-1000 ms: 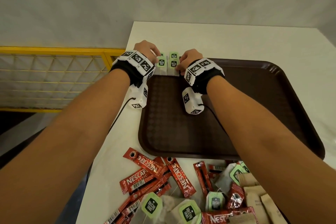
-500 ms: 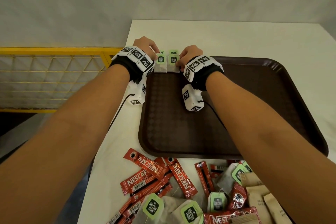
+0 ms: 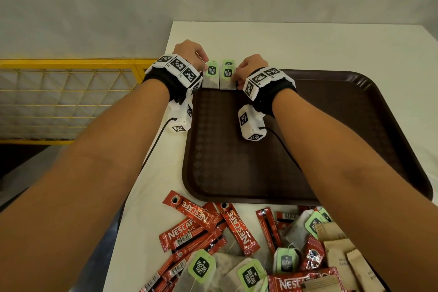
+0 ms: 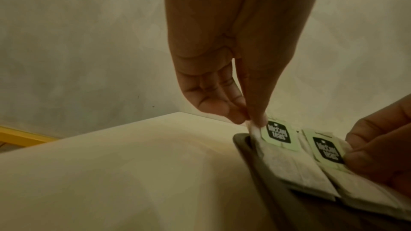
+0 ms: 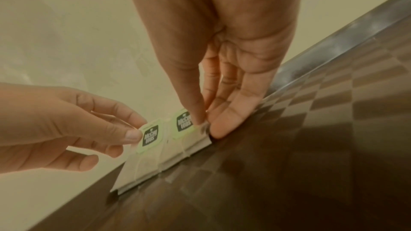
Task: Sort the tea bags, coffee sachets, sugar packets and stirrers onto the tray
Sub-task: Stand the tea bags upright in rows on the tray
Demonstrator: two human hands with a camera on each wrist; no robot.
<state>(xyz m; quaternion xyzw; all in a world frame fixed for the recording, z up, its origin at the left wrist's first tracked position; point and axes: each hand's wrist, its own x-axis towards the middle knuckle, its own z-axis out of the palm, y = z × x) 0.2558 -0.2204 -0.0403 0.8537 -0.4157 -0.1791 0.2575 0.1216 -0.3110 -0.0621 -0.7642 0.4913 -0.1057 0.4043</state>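
Note:
Two small stacks of white tea bags with green tags lean side by side in the far left corner of the brown tray [image 3: 308,149]. My left hand [image 3: 201,67] pinches the upper left corner of the left tea bag stack [image 3: 211,76] between thumb and forefinger; the left wrist view shows this hand [image 4: 251,120] on that stack [image 4: 278,140]. My right hand [image 3: 237,76] pinches the right edge of the right tea bag stack [image 3: 227,76]. In the right wrist view this hand [image 5: 204,124] holds that stack [image 5: 184,124], next to the left stack [image 5: 151,134].
A loose pile lies on the white table [image 3: 284,42] in front of the tray: red coffee sachets [image 3: 201,227], more tea bags [image 3: 201,265] and brown paper packets [image 3: 339,253]. A yellow wire rack [image 3: 71,92] stands beyond the table's left edge. A wall rises behind.
Both hands stay at the tea bags in the tray's far left corner. The bags have been drawn together; the left stack showed two tags before and now shows one.

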